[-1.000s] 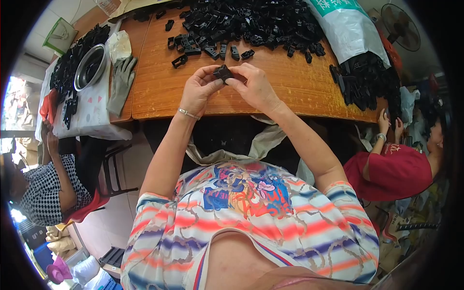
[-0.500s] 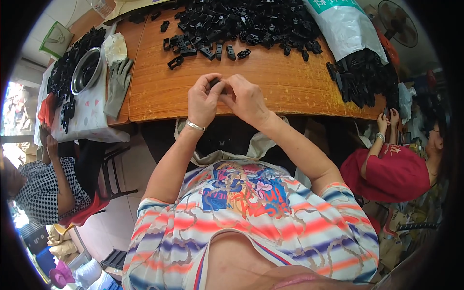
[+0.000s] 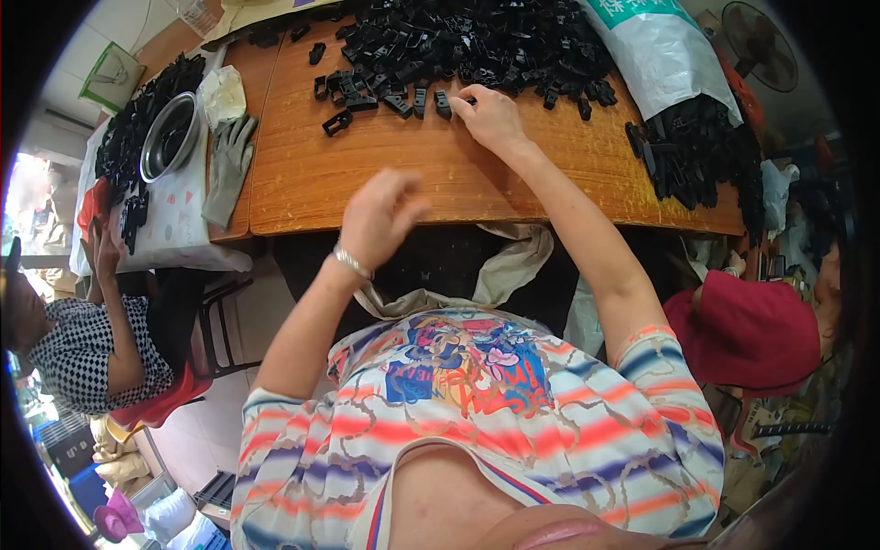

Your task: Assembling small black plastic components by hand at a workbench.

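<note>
My right hand (image 3: 491,119) reaches to the near edge of a large heap of black plastic parts (image 3: 449,46). Its thumb and fingers close on a small black part that they mostly cover. Beside those fingertips stand other hollow, box-like black parts (image 3: 420,103). Closer to me, over the table's front edge, my left hand (image 3: 378,220) is slightly blurred. Its thumb and fingers are apart, and nothing shows between them. A single black plastic frame (image 3: 337,124) lies toward the left of the heap.
A white sack (image 3: 665,60) spills longer black pieces (image 3: 683,156) at the right. To the left are a grey glove (image 3: 227,170) and a metal bowl (image 3: 174,137). A person in checks (image 3: 96,348) sits left; another in red (image 3: 747,325) sits right.
My hands were together over the front edge around a small dark piece. They have parted: the right has moved forward to the heap, and the left has dropped slightly and opened.
</note>
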Available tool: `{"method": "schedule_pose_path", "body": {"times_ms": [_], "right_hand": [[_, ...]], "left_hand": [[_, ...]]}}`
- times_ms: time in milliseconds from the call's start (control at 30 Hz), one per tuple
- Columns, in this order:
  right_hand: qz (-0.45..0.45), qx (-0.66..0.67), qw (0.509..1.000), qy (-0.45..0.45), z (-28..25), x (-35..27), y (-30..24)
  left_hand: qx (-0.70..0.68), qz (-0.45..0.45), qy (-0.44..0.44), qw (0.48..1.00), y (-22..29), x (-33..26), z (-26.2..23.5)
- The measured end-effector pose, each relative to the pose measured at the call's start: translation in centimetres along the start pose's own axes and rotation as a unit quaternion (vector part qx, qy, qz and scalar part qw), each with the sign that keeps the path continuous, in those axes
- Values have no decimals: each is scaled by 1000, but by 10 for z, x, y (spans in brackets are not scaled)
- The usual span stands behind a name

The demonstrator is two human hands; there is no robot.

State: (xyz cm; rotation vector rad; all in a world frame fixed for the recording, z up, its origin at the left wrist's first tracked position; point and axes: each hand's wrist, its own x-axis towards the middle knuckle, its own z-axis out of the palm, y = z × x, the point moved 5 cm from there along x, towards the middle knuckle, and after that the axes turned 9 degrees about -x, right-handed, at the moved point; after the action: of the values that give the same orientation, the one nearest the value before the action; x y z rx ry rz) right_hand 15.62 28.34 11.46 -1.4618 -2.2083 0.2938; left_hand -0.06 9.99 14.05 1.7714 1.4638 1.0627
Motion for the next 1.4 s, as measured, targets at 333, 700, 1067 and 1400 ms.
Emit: {"method": "schedule_pose_path", "body": {"times_ms": [333,700,1067,1400], "right_hand": [[-99,-126,987,-18,-15,-25,-6],[14,261,965,-8,-36,-72,-40],[-39,290,953,72,-46,-83,-67],[-130,166,971,110,-46,-103,-84]], "left_hand": [[366,34,-4,930,-47,120,-15],[-373,-159,16,914,-50,77,-12],[-573,-62,81,813,-22,53,14],[-420,-53,122,898,-5,39,25]]}}
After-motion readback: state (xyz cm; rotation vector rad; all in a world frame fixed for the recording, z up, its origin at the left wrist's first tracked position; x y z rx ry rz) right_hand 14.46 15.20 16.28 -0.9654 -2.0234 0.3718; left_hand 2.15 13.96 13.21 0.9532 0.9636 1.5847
